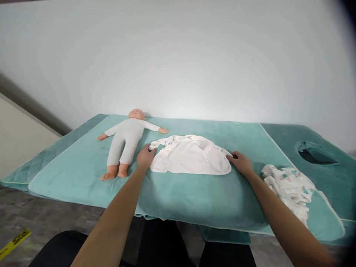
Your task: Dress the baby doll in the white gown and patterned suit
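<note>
A white baby top (191, 157) lies spread on the teal bed cover, its wide hem towards me and its patterned sleeves out to the sides. My left hand (145, 155) pinches the left sleeve's end between thumb and fingers. At the other side, my right hand (241, 162) is closed on the tip of the right sleeve. A baby doll (125, 138) in a pale grey bodysuit lies on its back to the left, its outstretched arm just beyond my left hand. Folds hide part of the top's inside.
Crumpled white patterned baby clothing (292, 185) lies at the right, beside my right forearm. Farther right, the teal bed cover (283, 142) has an oval face hole (317, 154). A plain wall (178, 59) runs behind the bed. Yellow tape (15, 243) marks the floor at lower left.
</note>
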A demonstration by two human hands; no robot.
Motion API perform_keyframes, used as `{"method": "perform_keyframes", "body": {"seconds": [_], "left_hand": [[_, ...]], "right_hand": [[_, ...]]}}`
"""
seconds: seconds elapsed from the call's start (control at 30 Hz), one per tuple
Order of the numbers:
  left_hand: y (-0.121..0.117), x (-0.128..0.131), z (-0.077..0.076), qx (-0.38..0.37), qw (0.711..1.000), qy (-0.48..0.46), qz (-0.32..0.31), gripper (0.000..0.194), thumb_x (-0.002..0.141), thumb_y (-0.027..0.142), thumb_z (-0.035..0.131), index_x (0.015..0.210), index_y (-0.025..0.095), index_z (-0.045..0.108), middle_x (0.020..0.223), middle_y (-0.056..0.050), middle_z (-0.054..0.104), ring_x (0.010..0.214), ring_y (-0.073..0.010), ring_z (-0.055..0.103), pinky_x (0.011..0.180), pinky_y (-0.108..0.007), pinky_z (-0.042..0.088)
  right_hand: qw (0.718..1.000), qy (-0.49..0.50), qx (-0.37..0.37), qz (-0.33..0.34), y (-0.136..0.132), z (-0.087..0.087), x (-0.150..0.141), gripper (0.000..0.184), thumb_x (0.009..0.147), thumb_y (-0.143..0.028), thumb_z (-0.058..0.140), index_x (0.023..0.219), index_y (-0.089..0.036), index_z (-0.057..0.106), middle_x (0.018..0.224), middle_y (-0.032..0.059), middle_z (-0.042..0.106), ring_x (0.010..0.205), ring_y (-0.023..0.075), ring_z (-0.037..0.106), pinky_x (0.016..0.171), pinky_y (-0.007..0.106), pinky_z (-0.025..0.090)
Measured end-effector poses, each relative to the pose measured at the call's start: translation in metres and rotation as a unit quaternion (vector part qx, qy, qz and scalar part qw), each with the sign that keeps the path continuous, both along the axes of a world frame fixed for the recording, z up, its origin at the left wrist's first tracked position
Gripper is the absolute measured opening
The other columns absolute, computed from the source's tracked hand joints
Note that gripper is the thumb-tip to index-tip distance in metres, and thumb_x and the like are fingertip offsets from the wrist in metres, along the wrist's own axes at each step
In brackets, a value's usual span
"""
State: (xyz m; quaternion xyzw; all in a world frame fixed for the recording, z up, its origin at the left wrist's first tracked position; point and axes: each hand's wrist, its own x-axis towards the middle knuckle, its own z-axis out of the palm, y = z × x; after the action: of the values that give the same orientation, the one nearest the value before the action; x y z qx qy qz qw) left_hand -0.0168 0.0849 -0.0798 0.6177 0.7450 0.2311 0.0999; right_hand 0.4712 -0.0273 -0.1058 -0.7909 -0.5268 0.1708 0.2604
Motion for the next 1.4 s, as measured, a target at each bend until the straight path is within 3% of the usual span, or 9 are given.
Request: {"method": "perform_keyframes", "body": {"seconds": [0.1, 0.23, 0.37, 0.63, 0.77, 0.97, 1.2, 1.4], "left_hand": [[0.003, 0.001, -0.002, 0.013, 1.0, 0.011, 0.017, 0.029, 0.094, 0.043, 0.048, 0.112, 0.024, 0.062, 0.109, -0.011, 0.072, 0.1, -0.0297, 0.066, 0.079, -0.037, 0.046], [0.004, 0.004, -0.005, 0.085, 0.996, 0.022, 0.036, 0.022, 0.096, 0.027, 0.042, 0.112, 0.022, 0.056, 0.114, -0.01, 0.068, 0.106, -0.0254, 0.064, 0.082, -0.034, 0.046], [0.011, 0.004, -0.006, 0.109, 0.993, 0.019, 0.036, 0.019, 0.095, 0.019, 0.04, 0.108, 0.022, 0.053, 0.121, -0.011, 0.063, 0.114, -0.0249, 0.06, 0.087, -0.035, 0.047], [0.038, -0.004, -0.007, 0.141, 0.986, -0.026, 0.08, 0.018, 0.091, 0.011, 0.04, 0.105, 0.016, 0.05, 0.111, -0.01, 0.061, 0.107, -0.0213, 0.059, 0.096, -0.035, 0.048], [0.049, -0.006, -0.015, 0.136, 0.986, -0.029, 0.087, 0.022, 0.092, 0.01, 0.038, 0.11, 0.016, 0.048, 0.112, -0.01, 0.063, 0.105, -0.0212, 0.06, 0.094, -0.035, 0.049], [0.058, -0.003, -0.018, 0.089, 0.989, -0.007, 0.115, 0.026, 0.097, 0.017, 0.031, 0.115, 0.018, 0.049, 0.116, -0.015, 0.065, 0.105, -0.0295, 0.063, 0.085, -0.042, 0.048], [0.062, 0.003, -0.018, 0.061, 0.993, 0.04, 0.088, 0.034, 0.097, 0.019, 0.028, 0.119, 0.015, 0.053, 0.126, -0.023, 0.058, 0.099, -0.0327, 0.065, 0.08, -0.044, 0.047], [0.044, 0.009, -0.005, 0.092, 0.99, 0.09, 0.06, 0.032, 0.092, 0.012, 0.033, 0.115, 0.014, 0.056, 0.131, -0.022, 0.054, 0.117, -0.0325, 0.058, 0.088, -0.042, 0.048]], "right_hand": [[0.994, 0.073, 0.073, -0.023, 0.017, -0.004, 0.007, 0.035, 0.079, -0.055, 0.06, 0.086, -0.021, 0.065, 0.077, 0.0013, 0.066, 0.072, 0.0184, 0.056, 0.067, 0.03, 0.039], [0.968, 0.143, 0.169, -0.115, 0.046, -0.003, 0.01, 0.034, 0.077, -0.051, 0.057, 0.088, -0.019, 0.062, 0.077, 0.0001, 0.062, 0.068, 0.0154, 0.052, 0.066, 0.028, 0.041], [0.954, 0.125, 0.215, -0.165, 0.079, -0.007, 0.01, 0.034, 0.078, -0.051, 0.055, 0.089, -0.019, 0.061, 0.084, 0.0022, 0.063, 0.074, 0.0167, 0.053, 0.07, 0.028, 0.043], [0.938, 0.096, 0.263, -0.207, 0.124, -0.02, 0.019, 0.031, 0.089, -0.046, 0.049, 0.101, -0.018, 0.055, 0.093, 0.0042, 0.061, 0.082, 0.017, 0.055, 0.078, 0.031, 0.045], [0.942, 0.054, 0.257, -0.207, 0.133, -0.018, 0.02, 0.03, 0.092, -0.045, 0.048, 0.106, -0.02, 0.055, 0.095, 0.0046, 0.061, 0.082, 0.0174, 0.055, 0.079, 0.031, 0.044], [0.957, 0.007, 0.202, -0.209, 0.147, -0.009, 0.014, 0.029, 0.091, -0.045, 0.05, 0.108, -0.023, 0.058, 0.095, 0.0063, 0.065, 0.086, 0.0218, 0.058, 0.079, 0.034, 0.043], [0.964, -0.026, 0.162, -0.207, 0.147, -0.005, 0.006, 0.024, 0.089, -0.036, 0.051, 0.106, -0.02, 0.056, 0.104, 0.0105, 0.063, 0.092, 0.0245, 0.058, 0.085, 0.039, 0.044], [0.958, -0.036, 0.225, -0.172, 0.128, 0.003, -0.004, 0.029, 0.082, -0.022, 0.047, 0.108, -0.015, 0.057, 0.122, 0.0166, 0.056, 0.106, 0.0253, 0.056, 0.097, 0.041, 0.044]]}}
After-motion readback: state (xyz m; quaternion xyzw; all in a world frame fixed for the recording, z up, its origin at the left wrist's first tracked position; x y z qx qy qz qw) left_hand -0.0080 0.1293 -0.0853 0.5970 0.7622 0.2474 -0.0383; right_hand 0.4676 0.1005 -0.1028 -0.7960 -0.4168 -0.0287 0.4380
